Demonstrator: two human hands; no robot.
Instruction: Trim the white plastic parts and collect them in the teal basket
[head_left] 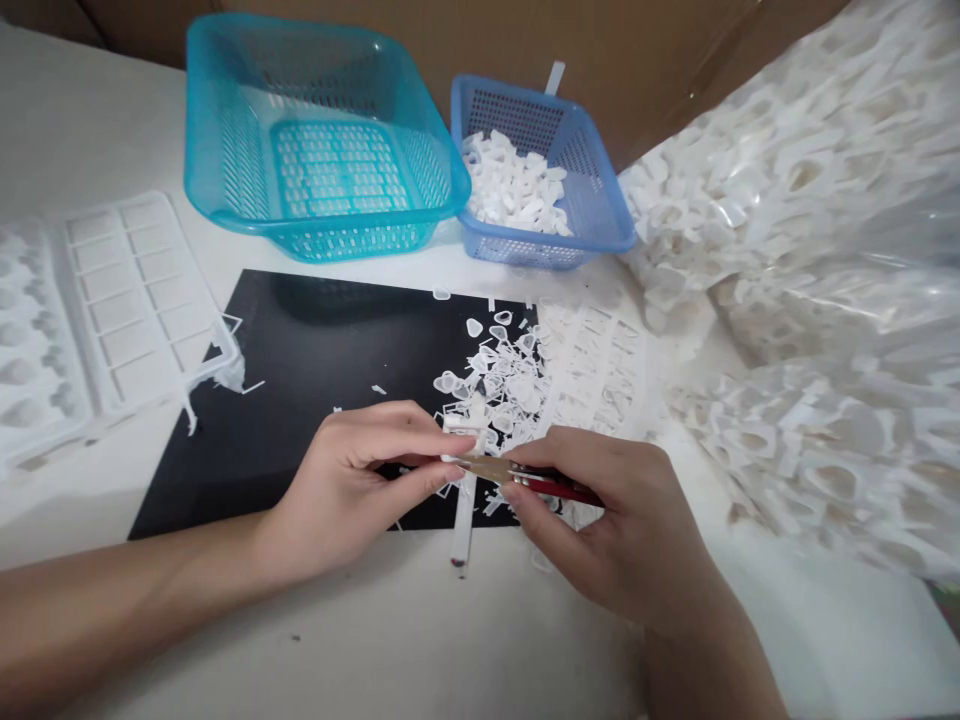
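Between the thumb and fingers of my left hand (364,465) is a small white plastic piece (448,458), mostly hidden by the fingertips. My right hand (611,510) is closed around small red-handled nippers (491,468), whose pointed metal tip meets the piece at my left fingertips. Behind and below the fingers, a white stick-like tool (463,520) lies across the front edge of a black mat (300,350). White plastic scraps (510,375), thin rings and slivers among them, are heaped on the mat just beyond both hands.
A turquoise basket (322,225) stands at the back, beside a blue basket (540,245) holding white parts. White plastic frames (131,290) lie at left. Another white lattice (592,360) borders the scraps. Clear bags of white parts (810,200) bulge along the right side.
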